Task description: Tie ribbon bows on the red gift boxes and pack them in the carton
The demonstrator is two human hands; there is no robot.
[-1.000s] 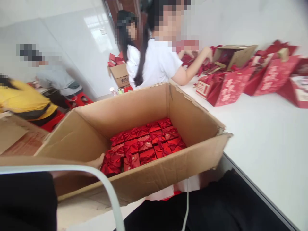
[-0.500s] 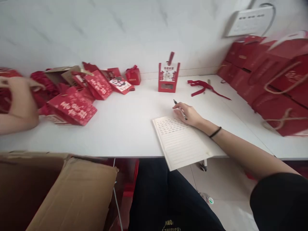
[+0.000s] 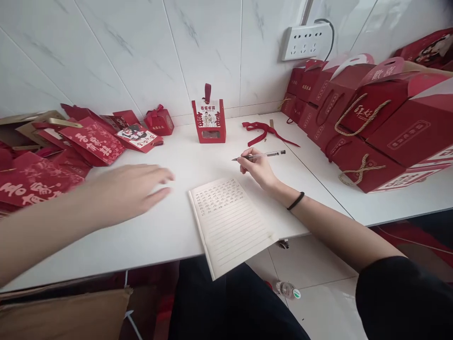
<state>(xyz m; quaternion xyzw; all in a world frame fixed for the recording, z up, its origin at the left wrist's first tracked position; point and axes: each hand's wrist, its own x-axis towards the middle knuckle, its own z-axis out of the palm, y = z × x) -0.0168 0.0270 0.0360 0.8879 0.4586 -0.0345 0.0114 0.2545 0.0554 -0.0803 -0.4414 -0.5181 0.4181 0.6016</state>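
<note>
Between the fingers of my right hand (image 3: 257,167) is a slim pen (image 3: 274,153), its tip pointing left above the table. Just below that hand lies a lined notebook (image 3: 235,236), with rows of small handwriting on its upper part and its lower corner over the table edge. My left hand (image 3: 132,191), a little blurred, reaches over the table left of the notebook, fingers stretched out and holding nothing. Behind the notebook stands a small red gift box (image 3: 209,120) with a ribbon loop on top.
Red gift bags (image 3: 94,141) and a small ribboned box (image 3: 158,120) crowd the left side. Red ribbon pieces (image 3: 262,132) lie right of centre. Stacked red boxes (image 3: 382,123) with rope handles line the right. An open cardboard box (image 3: 67,316) stands below the table edge.
My left hand has come away from the red items at the far left toward the notebook. The pen in my right hand has turned, its back end now pointing right. The view has shifted right.
</note>
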